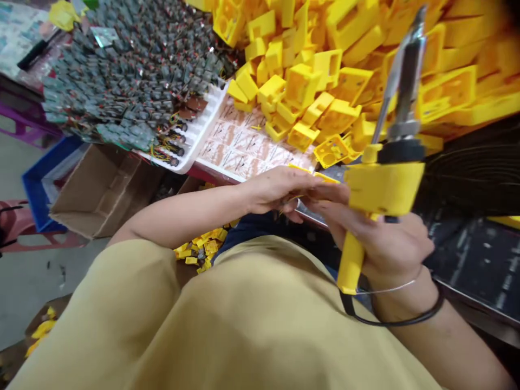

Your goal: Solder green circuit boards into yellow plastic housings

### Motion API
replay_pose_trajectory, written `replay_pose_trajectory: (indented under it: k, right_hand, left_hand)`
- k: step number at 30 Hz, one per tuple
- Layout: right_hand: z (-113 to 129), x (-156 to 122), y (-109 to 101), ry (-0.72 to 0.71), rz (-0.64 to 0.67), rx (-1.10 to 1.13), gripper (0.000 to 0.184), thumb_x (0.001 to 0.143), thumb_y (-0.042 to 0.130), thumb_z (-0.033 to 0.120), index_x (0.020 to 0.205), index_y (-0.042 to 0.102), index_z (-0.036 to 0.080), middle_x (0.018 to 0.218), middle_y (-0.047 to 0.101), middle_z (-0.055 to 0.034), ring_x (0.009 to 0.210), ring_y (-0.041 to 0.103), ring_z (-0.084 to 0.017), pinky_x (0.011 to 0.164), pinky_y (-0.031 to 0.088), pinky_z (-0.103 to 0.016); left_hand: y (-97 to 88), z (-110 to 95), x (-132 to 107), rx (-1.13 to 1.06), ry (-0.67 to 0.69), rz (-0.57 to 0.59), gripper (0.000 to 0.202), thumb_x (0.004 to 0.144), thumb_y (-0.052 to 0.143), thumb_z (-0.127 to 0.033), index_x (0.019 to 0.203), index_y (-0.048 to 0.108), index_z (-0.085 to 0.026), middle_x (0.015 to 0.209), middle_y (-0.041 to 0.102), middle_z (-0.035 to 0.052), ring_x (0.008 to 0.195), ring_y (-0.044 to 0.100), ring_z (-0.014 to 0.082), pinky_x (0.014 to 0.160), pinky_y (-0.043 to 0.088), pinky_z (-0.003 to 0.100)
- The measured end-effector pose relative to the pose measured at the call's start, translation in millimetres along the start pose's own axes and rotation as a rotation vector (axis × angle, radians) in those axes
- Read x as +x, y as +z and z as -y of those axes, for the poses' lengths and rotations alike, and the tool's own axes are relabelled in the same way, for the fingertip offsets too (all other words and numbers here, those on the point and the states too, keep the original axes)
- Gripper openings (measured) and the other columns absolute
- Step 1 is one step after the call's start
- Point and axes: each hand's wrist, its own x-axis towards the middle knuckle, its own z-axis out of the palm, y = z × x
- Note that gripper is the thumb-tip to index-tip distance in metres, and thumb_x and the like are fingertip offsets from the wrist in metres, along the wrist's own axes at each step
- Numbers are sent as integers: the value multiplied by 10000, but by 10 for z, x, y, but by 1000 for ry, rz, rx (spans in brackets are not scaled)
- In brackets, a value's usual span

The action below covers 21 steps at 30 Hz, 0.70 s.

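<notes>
My right hand (385,244) is closed round the yellow pistol grip of a soldering gun (384,184), whose metal tip points up and away from me. A black cord loops from its handle under my wrist. My left hand (280,189) is closed, fingers pinched on a small yellow part with thin wires (320,176), held just left of the gun's body. The two hands touch at the fingertips above the table's edge.
A big heap of yellow plastic housings (333,70) covers the table ahead. A white tray (199,130) piled with small wired circuit boards (130,70) lies to the left. A cardboard box (101,189) and blue crate (36,184) stand on the floor. Dark trays (479,260) are at right.
</notes>
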Motion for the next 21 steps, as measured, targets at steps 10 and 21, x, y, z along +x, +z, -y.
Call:
replay_pose_trajectory:
  k: [10,21]
  right_hand:
    - [160,133,-152,218,-479,148,324,836,789,129,1087,600,207,938,670,23,761,702,-124,721,623,-207]
    - [244,43,16,133,-460,208,409,792,809,80,1139,636,211,1008,713,21,869,710,-118,809,615,-190]
  left_hand:
    - [-34,157,-196,353,443,-38,542,900,732,-446,1369,659,-186,1080,749,82,951,680,152,873,569,292]
    - [341,228,141,-170,678,-173,334,754,848,-594,834,810,-272,920,741,-10,1002,676,142,940,532,276]
